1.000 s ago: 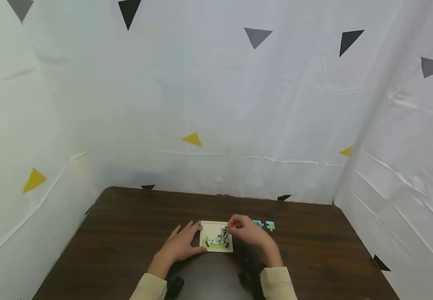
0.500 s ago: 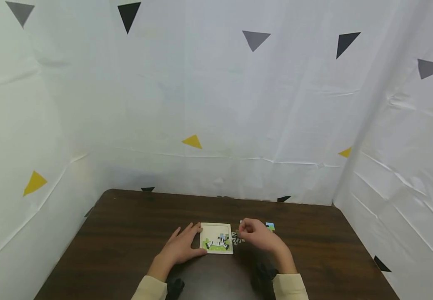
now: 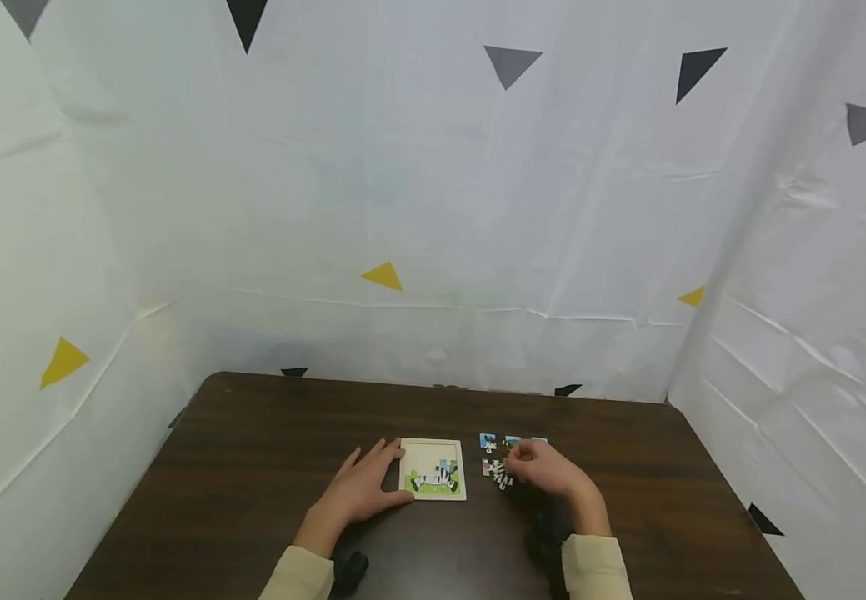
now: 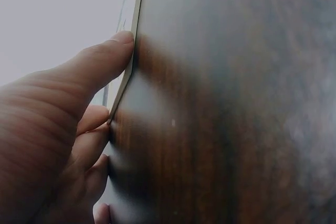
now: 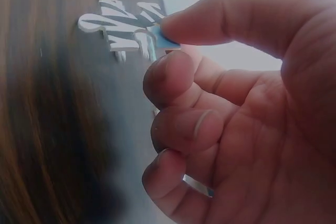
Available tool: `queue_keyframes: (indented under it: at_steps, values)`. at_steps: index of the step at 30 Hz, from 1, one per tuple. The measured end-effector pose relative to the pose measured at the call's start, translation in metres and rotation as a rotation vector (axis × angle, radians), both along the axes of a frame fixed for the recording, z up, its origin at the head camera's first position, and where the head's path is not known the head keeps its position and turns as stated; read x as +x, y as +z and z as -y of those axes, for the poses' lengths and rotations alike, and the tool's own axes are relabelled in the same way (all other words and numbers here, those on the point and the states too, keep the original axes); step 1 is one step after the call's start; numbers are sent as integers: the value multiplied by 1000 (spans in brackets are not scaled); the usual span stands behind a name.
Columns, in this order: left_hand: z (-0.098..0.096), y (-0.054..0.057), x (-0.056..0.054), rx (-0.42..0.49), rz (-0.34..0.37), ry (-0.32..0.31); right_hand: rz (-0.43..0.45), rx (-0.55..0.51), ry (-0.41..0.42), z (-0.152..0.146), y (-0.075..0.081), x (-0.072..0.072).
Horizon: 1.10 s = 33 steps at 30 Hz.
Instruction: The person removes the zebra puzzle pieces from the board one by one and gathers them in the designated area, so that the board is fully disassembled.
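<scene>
Striped piece (image 5: 124, 29) partly behind right hand (image 5: 239, 103)

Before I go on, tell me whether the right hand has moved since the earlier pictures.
Yes. In the head view, the right hand has moved rightward, away from the puzzle board; a second ago it reached over the board's right edge.

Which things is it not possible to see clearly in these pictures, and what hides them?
- Head view: the right hand hides most of the far-right blue puzzle piece.
- Right wrist view: the thumb covers part of the black-and-white striped puzzle piece.
- Left wrist view: the pale square tray is seen nearly edge-on, so its picture is unreadable there.
- Head view: the bottom edge cuts off both cream fabric sleeves.
</scene>
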<state>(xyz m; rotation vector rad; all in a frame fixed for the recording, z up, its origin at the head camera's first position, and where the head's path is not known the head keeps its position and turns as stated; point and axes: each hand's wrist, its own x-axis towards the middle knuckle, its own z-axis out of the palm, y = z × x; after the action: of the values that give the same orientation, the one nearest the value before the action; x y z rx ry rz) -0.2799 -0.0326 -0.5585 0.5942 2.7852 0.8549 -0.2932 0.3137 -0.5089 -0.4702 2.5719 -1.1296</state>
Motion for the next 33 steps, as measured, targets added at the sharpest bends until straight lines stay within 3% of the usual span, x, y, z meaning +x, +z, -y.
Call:
queue_keyframes:
  at_steps: [7,14,25,33]
  values:
    - [1,-4,1,1,-12,6,-15,6,-51,-18,-6,0]
    - [4,-6,3,3,-15,6,2,-12,-157,-22,-12,1]
    - [5,-3,6,4,-7,-1,9,-2,-261,-23,-19,-1]
    - [4,-5,6,9,-3,-4,-11,1,-252,-24,-24,-2]
